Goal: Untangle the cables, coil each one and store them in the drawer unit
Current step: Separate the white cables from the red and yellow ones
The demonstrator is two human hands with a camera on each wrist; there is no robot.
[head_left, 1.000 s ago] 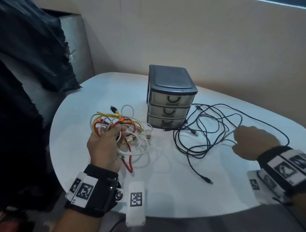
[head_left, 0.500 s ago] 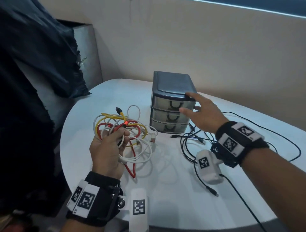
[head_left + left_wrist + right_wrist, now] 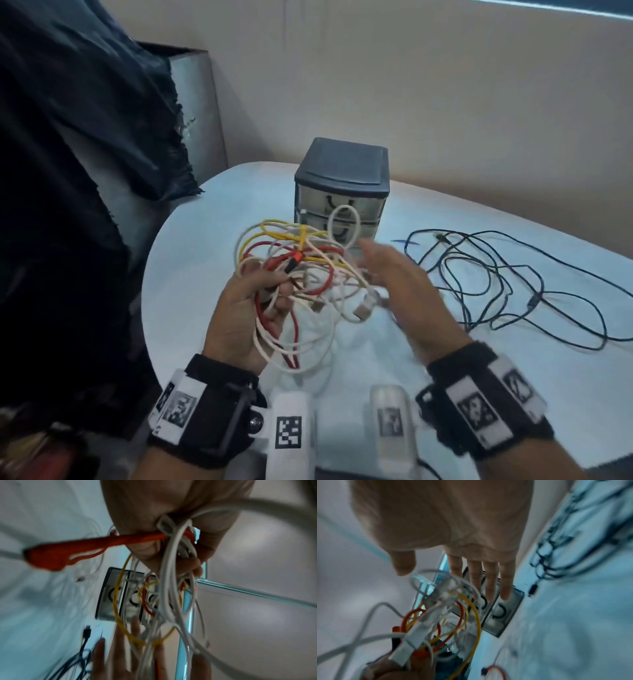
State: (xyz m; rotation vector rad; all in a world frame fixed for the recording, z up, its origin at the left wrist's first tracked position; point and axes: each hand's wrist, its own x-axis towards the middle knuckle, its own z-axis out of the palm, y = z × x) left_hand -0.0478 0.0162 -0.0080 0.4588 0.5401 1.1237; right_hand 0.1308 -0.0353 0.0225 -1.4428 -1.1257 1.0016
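Observation:
My left hand (image 3: 260, 294) grips a tangle of white, red and yellow cables (image 3: 297, 261) and holds it up above the white table (image 3: 205, 260). In the left wrist view its fingers (image 3: 193, 563) curl round several strands of the tangle (image 3: 164, 601). My right hand (image 3: 383, 263) is open with straight fingers (image 3: 489, 582), just right of the tangle (image 3: 467, 609); whether it touches a strand is unclear. The dark three-drawer unit (image 3: 342, 164) stands behind the tangle with its drawers closed. A loose pile of black cables (image 3: 493, 274) lies on the table to the right.
The table's rounded left edge falls away towards dark fabric (image 3: 68, 171) and a grey panel (image 3: 195, 102). A beige wall runs close behind the drawer unit. The black cables spread towards the table's right side.
My right hand has left the top of the drawer unit and come back down beside the tangle. My left hand has raised the tangle higher off the table.

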